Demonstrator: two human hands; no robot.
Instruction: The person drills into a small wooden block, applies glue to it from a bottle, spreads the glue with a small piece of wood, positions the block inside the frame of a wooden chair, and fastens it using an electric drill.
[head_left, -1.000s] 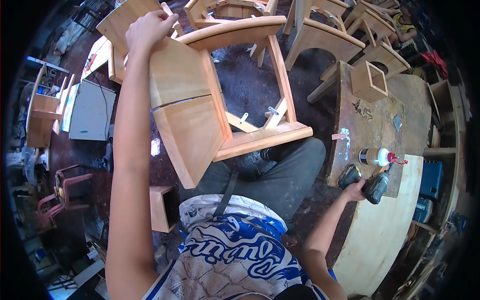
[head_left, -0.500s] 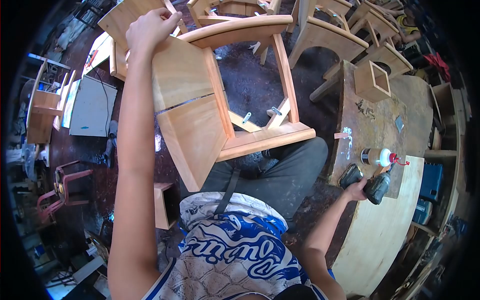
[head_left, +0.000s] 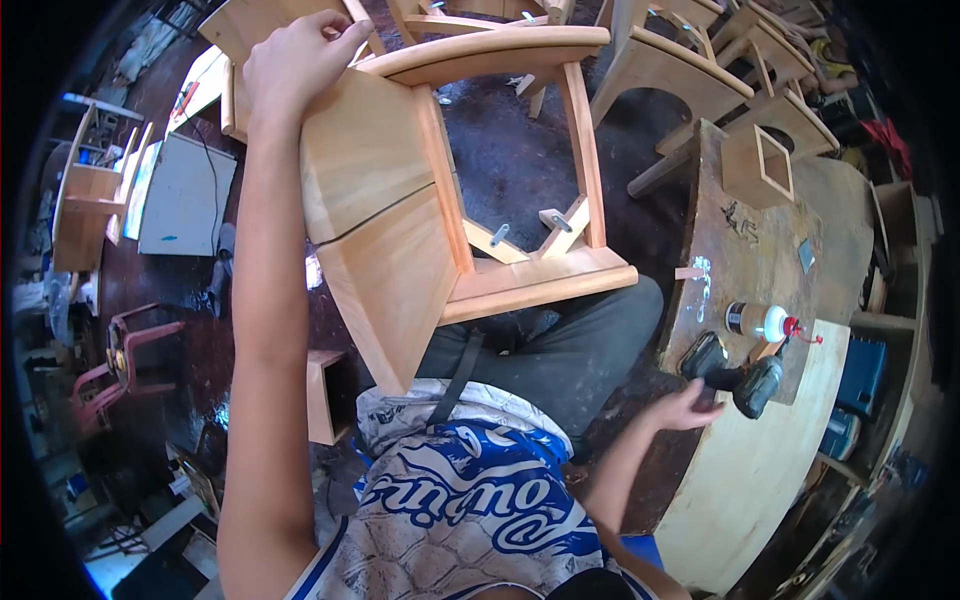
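Observation:
A wooden chair frame (head_left: 452,286) of pale wood leans tilted across my lap, with metal brackets on its corner braces. My left hand (head_left: 300,62) is at the upper edge of its broad side panel (head_left: 370,160), wrist close to the wood. Its fingers are curled closed; what they hold, if anything, is hidden. On the right, my right hand (head_left: 688,408) is open and holds nothing, just below a dark cordless drill (head_left: 758,388) lying on its side on the workbench (head_left: 740,255). A glue bottle (head_left: 760,322) with a red cap lies beyond the drill.
A small open wooden box (head_left: 757,168) stands on the workbench; a pale board (head_left: 745,480) lies at its near end. More wooden chairs (head_left: 665,85) crowd the back. A pink stool (head_left: 122,360) and a grey-white panel (head_left: 183,205) are on the left.
My right hand has let go of the drill and drawn back toward me, its fingers opening. The drill stays on the workbench. My left hand keeps its place by the chair frame.

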